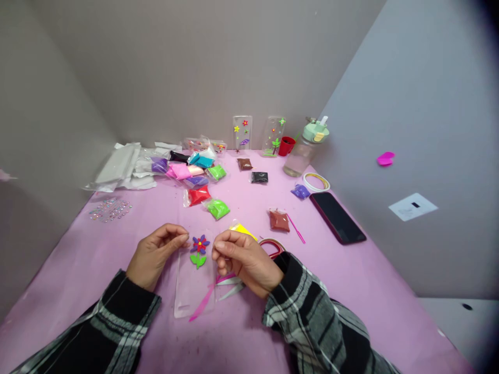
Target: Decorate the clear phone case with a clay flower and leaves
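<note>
A clear phone case (189, 296) lies in front of me, slanting slightly. On its upper part is a clay flower (200, 244) with purple and red petals, a yellow centre and green leaves (198, 259). My left hand (156, 254) is closed, thumb and finger pinched at the case's upper left edge. Opposite it, my right hand (245, 259) pinches the upper right edge with curled fingers. The exact fingertip contact is partly hidden. A pink modelling tool (202, 303) crosses the lower right of the case; whether over or under it, I cannot tell.
Red-handled scissors (273, 246) lie partly behind my right hand. Several clay packets, including green (218, 209) and brown (279, 220), spread beyond. A phone (338, 218), tape roll (316, 182) and bottle (302, 150) line the right; rhinestones (111, 210) lie left. Decorated cases (242, 132) lean against the wall.
</note>
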`<state>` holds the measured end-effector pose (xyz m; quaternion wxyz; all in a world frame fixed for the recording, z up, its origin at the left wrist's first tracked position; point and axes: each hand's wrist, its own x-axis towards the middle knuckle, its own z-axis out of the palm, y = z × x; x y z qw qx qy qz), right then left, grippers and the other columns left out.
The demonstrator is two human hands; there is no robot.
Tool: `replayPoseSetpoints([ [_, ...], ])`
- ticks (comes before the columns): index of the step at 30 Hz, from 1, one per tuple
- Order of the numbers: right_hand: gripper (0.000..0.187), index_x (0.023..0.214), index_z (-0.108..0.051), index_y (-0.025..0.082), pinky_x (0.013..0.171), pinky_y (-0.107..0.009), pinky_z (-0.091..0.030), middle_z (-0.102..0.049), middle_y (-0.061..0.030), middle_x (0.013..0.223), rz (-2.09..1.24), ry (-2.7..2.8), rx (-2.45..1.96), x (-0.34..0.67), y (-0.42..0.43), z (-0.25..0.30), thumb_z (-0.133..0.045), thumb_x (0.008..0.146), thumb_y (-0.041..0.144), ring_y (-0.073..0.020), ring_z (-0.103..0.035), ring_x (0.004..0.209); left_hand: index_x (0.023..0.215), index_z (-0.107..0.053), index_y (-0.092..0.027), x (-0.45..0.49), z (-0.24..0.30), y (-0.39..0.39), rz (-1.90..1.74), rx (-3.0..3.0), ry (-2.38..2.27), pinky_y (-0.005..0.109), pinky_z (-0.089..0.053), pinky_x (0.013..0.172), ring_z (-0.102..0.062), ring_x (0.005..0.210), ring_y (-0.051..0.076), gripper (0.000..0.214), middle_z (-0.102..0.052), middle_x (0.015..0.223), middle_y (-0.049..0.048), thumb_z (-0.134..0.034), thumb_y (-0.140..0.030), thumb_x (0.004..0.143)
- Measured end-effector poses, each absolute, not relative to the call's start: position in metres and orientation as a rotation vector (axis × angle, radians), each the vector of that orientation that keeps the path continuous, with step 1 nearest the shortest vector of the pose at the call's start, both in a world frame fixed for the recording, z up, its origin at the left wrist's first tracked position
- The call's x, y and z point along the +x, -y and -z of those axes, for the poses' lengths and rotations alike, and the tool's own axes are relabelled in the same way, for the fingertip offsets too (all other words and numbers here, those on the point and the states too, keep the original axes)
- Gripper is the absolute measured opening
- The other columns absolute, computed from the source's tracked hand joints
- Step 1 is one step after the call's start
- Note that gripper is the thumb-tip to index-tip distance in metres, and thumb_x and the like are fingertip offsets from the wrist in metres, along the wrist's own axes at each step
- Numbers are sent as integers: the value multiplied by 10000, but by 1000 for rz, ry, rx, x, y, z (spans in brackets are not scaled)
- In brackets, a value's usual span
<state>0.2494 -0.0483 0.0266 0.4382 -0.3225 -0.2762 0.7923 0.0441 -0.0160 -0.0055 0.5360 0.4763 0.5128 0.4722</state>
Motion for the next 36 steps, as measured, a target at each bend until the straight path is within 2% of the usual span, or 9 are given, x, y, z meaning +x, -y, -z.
replayPoseSetpoints([
  [5,316,781,-626,124,505,-170,-493,-667,10,685,-1971,681,-806,249,48,-26,-836,696,343,-46,-553,507,720,-682,-194,42,8,15,-1167,1142,-1222,189,-497,647,-597,630,99,254,-638,681,-46,-846,-376,656],
  [15,303,787,-629,121,512,-171,-494,-667,9,688,-1980,677,-800,249,47,-25,-830,709,334,-47,-558,510,876,-742,-204,38,14,14,-1132,1133,-1268,223,-535,739,-690,727,139,275,-730,781,-3,-817,-402,701],
  [20,311,778,-623,121,505,-170,-489,-666,9,680,-1979,672,-792,249,48,-24,-834,703,336,-46,-554,505,835,-723,-211,40,15,13,-1146,1138,-1246,220,-536,740,-682,717,127,269,-709,787,-28,-833,-398,675],
  [28,308,793,-626,119,505,-169,-497,-670,3,692,-1973,676,-804,249,47,-24,-832,702,329,-48,-559,509,814,-726,-201,38,16,13,-1138,1162,-1275,201,-515,699,-643,666,116,253,-680,707,-30,-788,-429,723],
  [36,322,790,-618,113,492,-164,-491,-665,-4,684,-1971,646,-802,248,48,-23,-837,697,330,-47,-553,499,835,-736,-217,38,14,13,-1116,1173,-1296,219,-538,739,-680,773,152,259,-719,840,-4,-812,-411,682],
])
